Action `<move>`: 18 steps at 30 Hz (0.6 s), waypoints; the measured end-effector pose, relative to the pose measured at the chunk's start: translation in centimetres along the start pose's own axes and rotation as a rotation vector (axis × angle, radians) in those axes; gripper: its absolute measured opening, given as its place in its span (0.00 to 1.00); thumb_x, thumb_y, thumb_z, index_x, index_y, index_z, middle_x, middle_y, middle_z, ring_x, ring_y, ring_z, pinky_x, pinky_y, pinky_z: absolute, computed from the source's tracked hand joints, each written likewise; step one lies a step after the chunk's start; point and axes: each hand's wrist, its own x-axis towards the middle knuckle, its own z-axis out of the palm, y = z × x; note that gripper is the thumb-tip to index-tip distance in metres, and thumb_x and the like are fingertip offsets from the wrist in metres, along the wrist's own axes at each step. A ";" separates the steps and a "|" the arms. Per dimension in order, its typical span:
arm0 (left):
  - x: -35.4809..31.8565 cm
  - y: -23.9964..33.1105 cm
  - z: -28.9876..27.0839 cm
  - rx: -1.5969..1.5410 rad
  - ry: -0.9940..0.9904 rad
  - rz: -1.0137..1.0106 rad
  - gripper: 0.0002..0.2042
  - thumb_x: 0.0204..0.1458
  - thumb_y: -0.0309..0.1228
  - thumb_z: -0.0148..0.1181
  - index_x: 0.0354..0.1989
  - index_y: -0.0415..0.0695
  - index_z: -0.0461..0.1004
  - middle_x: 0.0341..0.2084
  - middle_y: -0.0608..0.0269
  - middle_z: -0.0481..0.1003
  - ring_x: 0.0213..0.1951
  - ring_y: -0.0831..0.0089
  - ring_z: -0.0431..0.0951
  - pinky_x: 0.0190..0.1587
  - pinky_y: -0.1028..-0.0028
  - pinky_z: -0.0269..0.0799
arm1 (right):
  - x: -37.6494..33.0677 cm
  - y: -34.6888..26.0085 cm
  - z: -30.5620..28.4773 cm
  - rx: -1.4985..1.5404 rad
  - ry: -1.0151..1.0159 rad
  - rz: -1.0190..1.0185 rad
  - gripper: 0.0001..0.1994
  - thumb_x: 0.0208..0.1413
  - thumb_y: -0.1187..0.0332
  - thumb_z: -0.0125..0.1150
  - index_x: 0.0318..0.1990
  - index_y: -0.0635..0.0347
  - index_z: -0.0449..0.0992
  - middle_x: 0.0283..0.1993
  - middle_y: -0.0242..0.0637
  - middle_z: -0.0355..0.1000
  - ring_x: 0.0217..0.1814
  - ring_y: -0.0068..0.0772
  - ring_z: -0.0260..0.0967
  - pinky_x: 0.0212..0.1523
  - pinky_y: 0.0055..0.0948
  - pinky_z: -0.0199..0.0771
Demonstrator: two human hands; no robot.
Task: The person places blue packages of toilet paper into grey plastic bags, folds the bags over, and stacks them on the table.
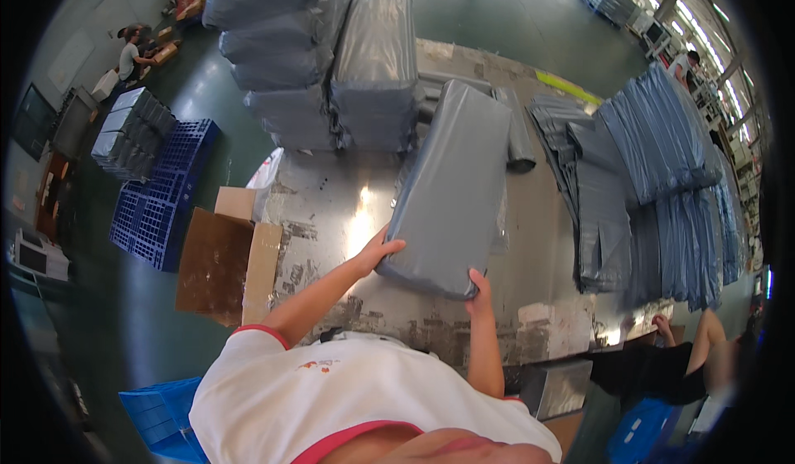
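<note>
**Holding a grey pack (pixel 451 186) in both hands**

Gripping it with left hand (pixel 378 254) at the near left side and with right hand (pixel 479 294) at the near right corner. Held askew over the metal table (pixel 327 199), with far end near a wrapped stack (pixel 374 45); cannot tell whether touching the surface below. Right of it: a grey roll (pixel 519 137), then bag piles (pixel 602 219).

- Factory or warehouse hall: broad green floor (pixel 497 8), rows of ceiling lights (pixel 686 12).
- Grey wrapped bundles (pixel 277 54) stand at the far left corner of the tabletop (pixel 319 182), grey plastic piles (pixel 658 137) along its right edge.
- Beyond its left edge stands a loaded blue pallet (pixel 175 203).
</note>
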 end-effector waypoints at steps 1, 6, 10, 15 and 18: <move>-0.3 0.9 -0.3 0.038 0.022 0.057 0.35 0.37 0.38 0.54 0.53 0.40 0.44 0.45 0.57 0.58 0.47 0.71 0.58 0.48 0.75 0.52 | 0.1 -0.5 1.6 -0.034 -0.018 -0.106 0.25 0.38 0.67 0.52 0.46 0.67 0.57 0.43 0.41 0.61 0.46 0.34 0.59 0.46 0.30 0.58; -0.1 7.5 -2.4 0.158 0.154 0.353 0.39 0.34 0.42 0.57 0.54 0.39 0.44 0.45 0.57 0.57 0.46 0.72 0.57 0.48 0.76 0.52 | 4.5 -5.1 8.7 -0.107 -0.164 -0.170 0.29 0.34 0.68 0.54 0.48 0.66 0.54 0.45 0.40 0.59 0.48 0.34 0.57 0.46 0.30 0.58; 5.5 14.8 -6.9 0.016 0.188 0.525 0.32 0.38 0.40 0.54 0.52 0.42 0.49 0.42 0.60 0.61 0.43 0.72 0.62 0.43 0.75 0.59 | 14.7 -9.2 15.5 -0.153 -0.333 -0.146 0.24 0.36 0.66 0.53 0.45 0.63 0.58 0.38 0.37 0.64 0.41 0.30 0.62 0.42 0.28 0.61; 12.8 21.2 -14.6 -0.435 0.176 0.475 0.28 0.43 0.43 0.48 0.50 0.39 0.51 0.42 0.61 0.63 0.44 0.73 0.62 0.45 0.74 0.57 | 26.6 -10.3 24.3 -0.098 -0.400 -0.125 0.25 0.42 0.54 0.50 0.44 0.64 0.61 0.42 0.37 0.63 0.45 0.30 0.60 0.46 0.28 0.57; 15.4 19.6 -17.4 -0.324 0.271 0.604 0.29 0.45 0.40 0.46 0.52 0.37 0.46 0.48 0.60 0.57 0.49 0.73 0.57 0.51 0.76 0.48 | 30.7 -7.7 25.5 -0.102 -0.377 -0.207 0.30 0.44 0.48 0.46 0.50 0.62 0.56 0.48 0.37 0.59 0.49 0.27 0.55 0.47 0.25 0.53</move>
